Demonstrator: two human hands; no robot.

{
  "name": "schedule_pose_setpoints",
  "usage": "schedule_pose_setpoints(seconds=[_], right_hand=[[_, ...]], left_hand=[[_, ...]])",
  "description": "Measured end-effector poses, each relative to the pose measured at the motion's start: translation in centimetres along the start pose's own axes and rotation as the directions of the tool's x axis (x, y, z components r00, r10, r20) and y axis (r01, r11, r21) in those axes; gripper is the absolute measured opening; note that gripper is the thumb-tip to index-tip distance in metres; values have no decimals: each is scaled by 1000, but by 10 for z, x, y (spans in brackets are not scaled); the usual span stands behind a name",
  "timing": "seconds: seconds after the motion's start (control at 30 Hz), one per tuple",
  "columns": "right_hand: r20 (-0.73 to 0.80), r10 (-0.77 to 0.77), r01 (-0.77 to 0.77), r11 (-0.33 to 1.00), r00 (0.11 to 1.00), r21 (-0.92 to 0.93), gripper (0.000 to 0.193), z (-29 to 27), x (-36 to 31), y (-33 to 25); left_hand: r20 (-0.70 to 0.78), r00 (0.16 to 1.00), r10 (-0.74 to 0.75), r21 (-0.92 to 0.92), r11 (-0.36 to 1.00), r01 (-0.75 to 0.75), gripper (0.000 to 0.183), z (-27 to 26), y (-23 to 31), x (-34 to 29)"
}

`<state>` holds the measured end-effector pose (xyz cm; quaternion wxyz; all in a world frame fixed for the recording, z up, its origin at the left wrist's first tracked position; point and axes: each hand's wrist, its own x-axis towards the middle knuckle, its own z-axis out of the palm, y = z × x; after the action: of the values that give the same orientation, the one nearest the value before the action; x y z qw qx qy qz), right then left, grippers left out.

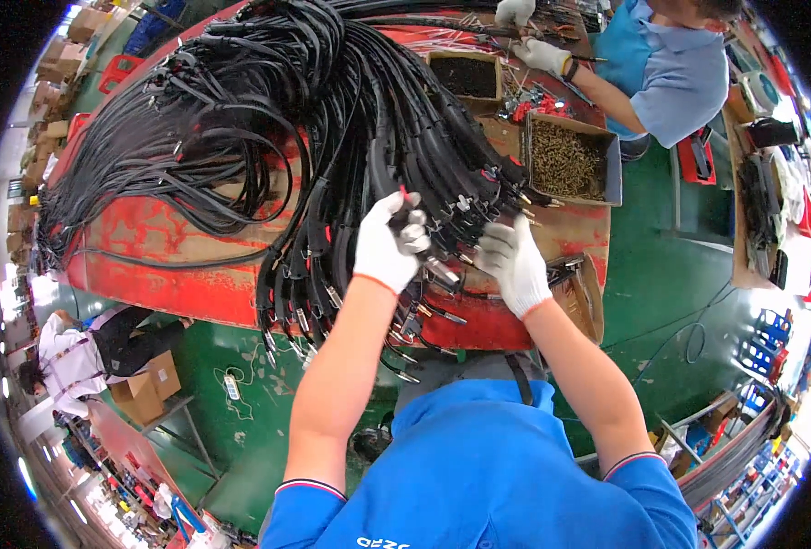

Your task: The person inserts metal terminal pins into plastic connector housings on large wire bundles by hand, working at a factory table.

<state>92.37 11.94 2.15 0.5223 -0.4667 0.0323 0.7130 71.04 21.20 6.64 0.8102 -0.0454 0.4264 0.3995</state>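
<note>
A metal-tipped cable end [442, 270] lies at mid-frame, the left hand's [392, 240] gloved fingers wrapped round it; probably light and bendy behind a slick, rigid tip, best gripped just behind the metal. The right hand's [513, 261] fingers half-curl, grip unclear. Upper centre, a heavy-looking cable bundle [359, 119] covers the red table [140, 297].

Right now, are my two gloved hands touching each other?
Apart. The head view shows black cables in the gap between the left hand and right hand.

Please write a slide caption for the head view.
White-gloved left hand holding a silver-ended black cable, white-gloved right hand nearby, beside piled black cables on a worn red table.
</note>
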Motion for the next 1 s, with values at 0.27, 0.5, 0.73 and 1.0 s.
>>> schedule_pose_setpoints(seconds=[0.27,0.5,0.73,1.0], right_hand=[[-305,-217,59,889,927,-455,37,-73,-94,9],[-92,-296,130,651,951,-748,35,-91,-94,31],[-60,-136,37,617,989,-786,31,-79,-84,32],[18,-60,47,526,998,-849,30,-80,-85,36]], left_hand=[[-160,904,397,553,794,-251,18,-121,68,-30],[21,530,848,995,35,-96,48,-144,56,-34],[385,461,800,921,-362,-142,28,-106,-18,-45],[212,493,844,976,-203,-73,41,-114,-34,-9]])
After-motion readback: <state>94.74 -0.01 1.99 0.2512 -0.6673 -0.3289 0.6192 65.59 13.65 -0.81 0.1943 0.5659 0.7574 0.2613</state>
